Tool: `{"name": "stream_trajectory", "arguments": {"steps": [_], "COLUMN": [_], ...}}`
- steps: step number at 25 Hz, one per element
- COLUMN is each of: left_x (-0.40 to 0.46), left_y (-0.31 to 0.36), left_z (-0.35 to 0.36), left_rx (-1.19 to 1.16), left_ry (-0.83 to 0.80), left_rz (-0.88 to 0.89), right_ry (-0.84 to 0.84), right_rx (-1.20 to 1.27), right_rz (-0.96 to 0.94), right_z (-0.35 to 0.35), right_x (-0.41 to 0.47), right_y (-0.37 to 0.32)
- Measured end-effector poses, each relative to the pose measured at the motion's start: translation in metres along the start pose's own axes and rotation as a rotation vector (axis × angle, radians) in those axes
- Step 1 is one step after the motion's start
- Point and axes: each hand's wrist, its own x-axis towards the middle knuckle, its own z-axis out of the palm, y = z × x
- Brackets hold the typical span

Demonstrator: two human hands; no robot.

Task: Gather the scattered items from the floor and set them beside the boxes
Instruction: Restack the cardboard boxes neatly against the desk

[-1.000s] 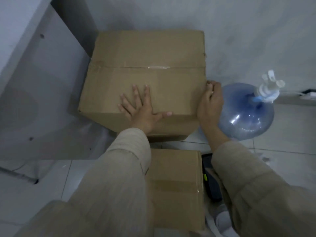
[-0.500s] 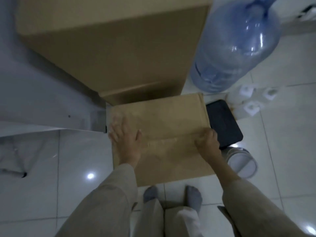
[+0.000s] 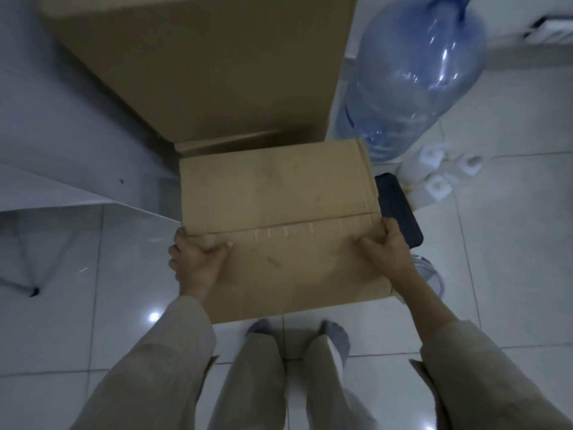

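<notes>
Now both hands clamp the small box at its side edges, left hand and right hand with thumbs on top; half a second ago the left lay flat. It sits on open tile, its far edge against the large box. Its right edge hides part of a dark pad; the water jug is cut off above, white pieces blurred.

The glossy pale tiled floor is carrying a tall brown cardboard box, with a large blue translucent plastic water jug standing just beside its right side. A flat black rectangular case, three small white plastic containers and a round white lid-like object are lying near the jug.
</notes>
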Motion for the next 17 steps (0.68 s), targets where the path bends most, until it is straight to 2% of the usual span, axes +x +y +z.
{"name": "stream_trajectory", "arguments": {"steps": [4, 12, 17], "left_x": [-0.065, -0.178, -0.207], "left_y": [0.042, 0.189, 0.266], "left_z": [-0.077, -0.258, -0.346], "left_rx": [-0.030, 0.010, 0.147], "left_ry": [0.034, 0.124, 0.284], "left_rz": [0.106, 0.307, 0.433], "right_ry": [0.016, 0.080, 0.076], "right_rx": [0.035, 0.127, 0.144], "right_rz": [-0.168, -0.404, -0.664], "right_z": [-0.073, -0.209, -0.270], "right_x": [-0.075, -0.196, -0.235], "right_y": [-0.053, -0.208, -0.305]}}
